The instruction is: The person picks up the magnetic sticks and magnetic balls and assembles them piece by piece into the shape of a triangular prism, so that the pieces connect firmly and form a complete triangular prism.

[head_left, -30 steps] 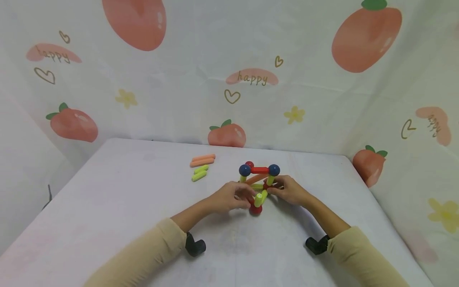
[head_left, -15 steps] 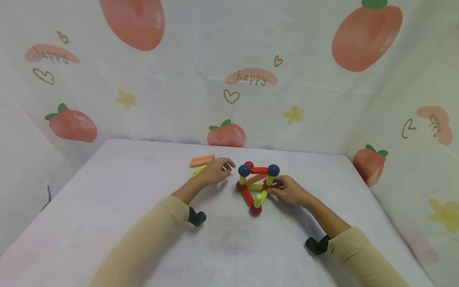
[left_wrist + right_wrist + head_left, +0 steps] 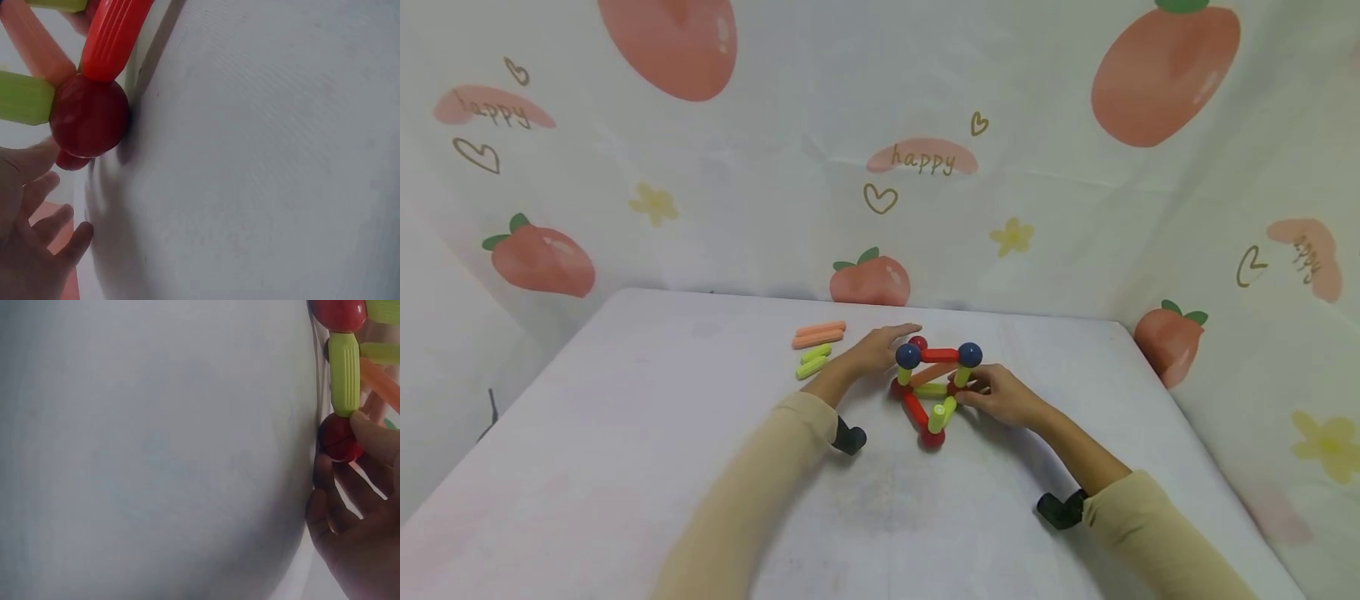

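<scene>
A frame of magnetic rods and balls [image 3: 915,411] stands on the table, with two blue balls joined by a red rod [image 3: 938,356] on top. Its base has red balls, red and yellow-green rods, and a slanting orange rod. My right hand [image 3: 1003,398] pinches the red ball [image 3: 339,439] at the base's right corner between thumb and fingers. Beside the frame's left rear, my left hand [image 3: 874,352] reaches with fingers extended, holding nothing visible. In the left wrist view those fingers spread below a red ball [image 3: 89,115]; whether the thumb touches it I cannot tell.
Loose orange rods [image 3: 818,335] and yellow-green rods [image 3: 814,362] lie on the white table [image 3: 700,392], left of the frame. A patterned cloth [image 3: 760,217] hangs behind the table. A black wrist-camera piece [image 3: 850,440] juts from each sleeve.
My left hand left the frame's front, swung up near the loose rods, then moved right to the frame's left rear. My right hand keeps its grip, and the frame has stayed put.
</scene>
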### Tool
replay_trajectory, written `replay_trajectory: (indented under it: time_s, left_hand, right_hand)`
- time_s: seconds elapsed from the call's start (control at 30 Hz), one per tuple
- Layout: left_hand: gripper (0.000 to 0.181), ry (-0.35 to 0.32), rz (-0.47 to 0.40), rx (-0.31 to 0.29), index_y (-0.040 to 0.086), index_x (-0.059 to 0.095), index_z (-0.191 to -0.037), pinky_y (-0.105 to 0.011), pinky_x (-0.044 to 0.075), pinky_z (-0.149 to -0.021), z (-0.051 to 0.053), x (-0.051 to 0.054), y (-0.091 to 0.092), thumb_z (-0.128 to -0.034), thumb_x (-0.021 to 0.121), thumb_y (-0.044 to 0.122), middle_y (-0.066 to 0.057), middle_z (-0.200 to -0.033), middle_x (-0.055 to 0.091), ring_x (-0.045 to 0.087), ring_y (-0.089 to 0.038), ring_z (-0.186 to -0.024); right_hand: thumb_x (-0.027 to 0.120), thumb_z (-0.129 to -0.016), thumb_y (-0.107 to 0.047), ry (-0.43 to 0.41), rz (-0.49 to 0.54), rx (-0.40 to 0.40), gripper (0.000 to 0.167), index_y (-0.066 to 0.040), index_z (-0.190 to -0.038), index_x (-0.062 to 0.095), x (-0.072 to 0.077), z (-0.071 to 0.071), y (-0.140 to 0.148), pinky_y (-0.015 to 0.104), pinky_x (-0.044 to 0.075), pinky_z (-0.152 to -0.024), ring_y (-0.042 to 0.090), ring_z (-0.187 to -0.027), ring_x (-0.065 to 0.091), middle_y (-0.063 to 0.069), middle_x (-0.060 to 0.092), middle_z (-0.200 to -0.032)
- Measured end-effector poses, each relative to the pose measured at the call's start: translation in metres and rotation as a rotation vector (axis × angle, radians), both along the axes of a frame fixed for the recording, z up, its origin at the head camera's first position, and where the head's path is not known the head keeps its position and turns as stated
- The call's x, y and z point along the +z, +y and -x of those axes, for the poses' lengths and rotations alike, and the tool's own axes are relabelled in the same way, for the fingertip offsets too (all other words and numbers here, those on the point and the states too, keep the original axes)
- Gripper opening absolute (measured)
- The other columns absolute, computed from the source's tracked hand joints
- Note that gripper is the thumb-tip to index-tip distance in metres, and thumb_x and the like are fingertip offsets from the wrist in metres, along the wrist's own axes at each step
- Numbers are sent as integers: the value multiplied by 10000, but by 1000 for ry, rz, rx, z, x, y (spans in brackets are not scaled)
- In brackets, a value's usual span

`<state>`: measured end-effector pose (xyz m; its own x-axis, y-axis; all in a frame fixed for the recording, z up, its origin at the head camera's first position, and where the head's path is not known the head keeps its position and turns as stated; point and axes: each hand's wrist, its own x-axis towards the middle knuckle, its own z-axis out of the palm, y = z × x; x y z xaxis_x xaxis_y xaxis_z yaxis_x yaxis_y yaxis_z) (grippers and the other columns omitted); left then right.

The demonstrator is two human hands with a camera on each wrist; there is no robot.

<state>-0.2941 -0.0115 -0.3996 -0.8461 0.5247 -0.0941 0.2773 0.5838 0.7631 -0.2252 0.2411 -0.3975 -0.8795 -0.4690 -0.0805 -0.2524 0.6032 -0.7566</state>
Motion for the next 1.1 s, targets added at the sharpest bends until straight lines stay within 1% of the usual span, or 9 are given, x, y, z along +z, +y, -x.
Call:
replay_trajectory:
  time_s: [0.13, 0.3, 0.43, 0.53, 0.67, 0.77, 0.93, 1.0, 1.1]
  left_hand:
    - [486, 12, -26, -12, 169, 503, -1464, -487, 313, -1152, 2, -3, 6, -992, 587, 93, -71, -1449, 528, 397, -275, -1391]
    - [389, 47, -85, 57, 114, 594, -1302, -398, 472, -1029, 1, -10, 10, -930, 658, 21, -83, -1253, 630, 554, -255, -1173]
    - [359, 68, -120, 122, 113, 598, -1265, -377, 506, -980, -1, -9, 8, -922, 676, 43, -79, -1188, 649, 586, -235, -1110]
    - [400, 106, -203, 164, 86, 558, -1332, -364, 524, -958, -2, -2, 3, -949, 672, 107, -96, -1213, 654, 603, -240, -1122]
    - [503, 182, -374, 198, 70, 481, -1414, -361, 534, -943, -6, 19, -7, -959, 674, 159, -124, -1268, 651, 615, -262, -1131]
    - [542, 254, -450, 165, 74, 461, -1429, -357, 536, -940, -13, 40, -15, -943, 692, 137, -132, -1262, 662, 630, -265, -1110]
    - [555, 374, -440, 33, 76, 495, -1385, -345, 563, -875, -33, 72, -26, -893, 749, 111, -109, -1170, 700, 664, -218, -1071]
    - [559, 396, -431, -39, 77, 509, -1371, -337, 566, -862, -44, 81, -27, -877, 767, 110, -92, -1143, 702, 671, -190, -1058]
    - [576, 382, -411, -158, 87, 513, -1378, -311, 565, -862, -61, 85, -26, -867, 778, 111, -72, -1122, 712, 685, -148, -1024]
  right_hand:
    - [673, -955, -160, -5, -3, 4, 299, -15, -1216, 657, -2, 1, 2, 440, 532, -937, 304, -1084, 636, 112, 695, -1169]
    - [667, -956, -145, 20, 9, 28, 279, -16, -1204, 662, -3, 1, 3, 441, 530, -936, 297, -1068, 639, 111, 699, -1157]
    - [661, -959, -145, 29, 12, 38, 284, -3, -1206, 656, -3, 1, 4, 432, 527, -934, 303, -1068, 637, 125, 693, -1158]
    - [661, -962, -150, 27, 15, 41, 292, -1, -1214, 652, -3, 1, 4, 432, 527, -935, 307, -1073, 632, 130, 689, -1165]
    - [660, -963, -150, 31, 13, 49, 293, 0, -1215, 649, -3, 2, 4, 442, 527, -937, 314, -1077, 632, 134, 686, -1169]
    - [662, -961, -145, 34, 5, 49, 286, -4, -1210, 652, -2, 2, 4, 444, 527, -940, 309, -1075, 637, 128, 689, -1166]
    - [664, -959, -141, 23, 4, 39, 269, -27, -1203, 660, -1, 2, 3, 446, 527, -941, 298, -1075, 637, 105, 694, -1160]
    - [662, -960, -140, 23, 9, 41, 258, -34, -1196, 663, -2, 2, 3, 443, 528, -937, 297, -1075, 636, 100, 697, -1155]
    - [657, -963, -137, 35, 14, 56, 247, -23, -1182, 664, -3, 2, 3, 444, 529, -933, 306, -1075, 639, 110, 700, -1148]
